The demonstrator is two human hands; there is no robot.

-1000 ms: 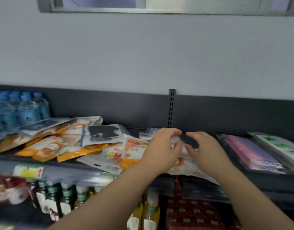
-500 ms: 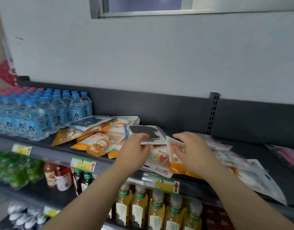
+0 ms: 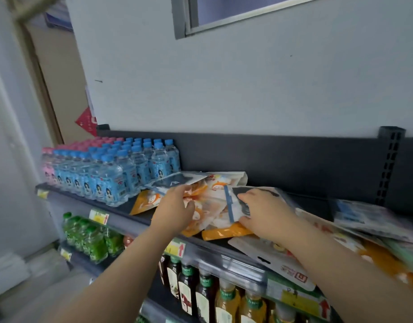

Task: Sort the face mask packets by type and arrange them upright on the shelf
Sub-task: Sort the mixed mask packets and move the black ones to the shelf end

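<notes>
On the shelf [image 3: 121, 206], right hand's [image 3: 266, 213] fingers [image 3: 246, 195] apparently pinch the black-mask packet [image 3: 237, 207].

Between the left hand [image 3: 175, 210] and right hand [image 3: 263, 210], the mask packets [image 3: 215, 206] are glossy plastic film (crinkled); bottles [image 3: 112, 176] beyond the left hand are clear plastic; the shelf [image 3: 312, 201] looks matt metal.

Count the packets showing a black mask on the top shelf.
2. The left black-mask packet lies flat beside the water bottles; the right black-mask packet is gripped by the right hand. Others may be hidden underneath.
</notes>
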